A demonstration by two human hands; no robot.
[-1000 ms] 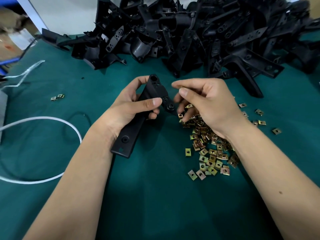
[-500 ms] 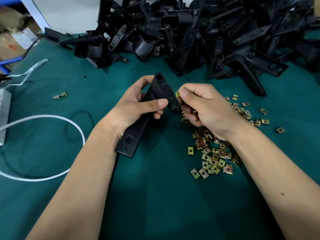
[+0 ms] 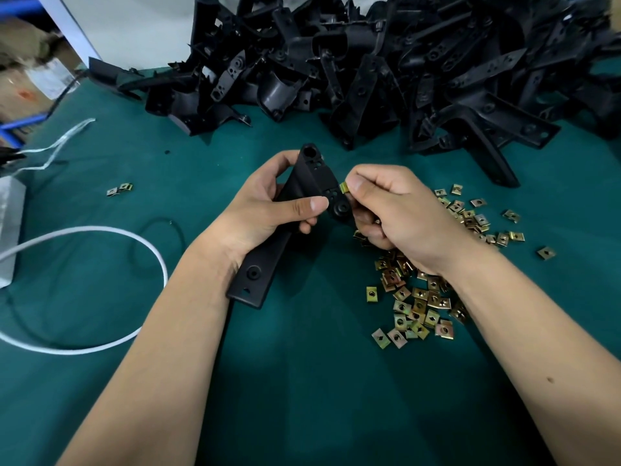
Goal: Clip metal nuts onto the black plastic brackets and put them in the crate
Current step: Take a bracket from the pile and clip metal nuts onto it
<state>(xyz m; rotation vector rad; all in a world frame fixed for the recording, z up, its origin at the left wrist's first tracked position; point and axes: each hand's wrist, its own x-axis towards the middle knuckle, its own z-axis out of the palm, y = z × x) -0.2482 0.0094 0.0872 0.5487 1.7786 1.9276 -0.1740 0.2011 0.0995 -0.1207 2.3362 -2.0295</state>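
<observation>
Where the green worktop [image 3: 302, 381] runs out at the far left of the frame, a grey box [image 3: 8, 233] sits at the edge, with a white cable [image 3: 148, 250] looping across the cloth beside it and a thin black cord [image 3: 174, 227] curling just right of that loop. Two stray nuts [image 3: 120, 189] lie touching each other in the left middle, well apart from everything else. Left of centre, the left hand [image 3: 265, 213] has its grip wrapped around a long black bracket [image 3: 268, 250], thumb laid across the face and fingers curled behind; the bracket tilts, its lower end hanging toward the bottom of the frame and its upper end pointing up. Just right of centre, the right hand [image 3: 396, 210] pinches a single metal nut [image 3: 344, 188] between thumb and forefinger, the nut touching the edge of the bracket near its upper holes. Below and right of that hand a loose heap of brass-coloured nuts [image 3: 420, 304] is scattered on the cloth, a few lying singly farther right. Across the top of the frame, from centre to the right edge, black brackets are stacked in a large pile [image 3: 403, 68].
</observation>
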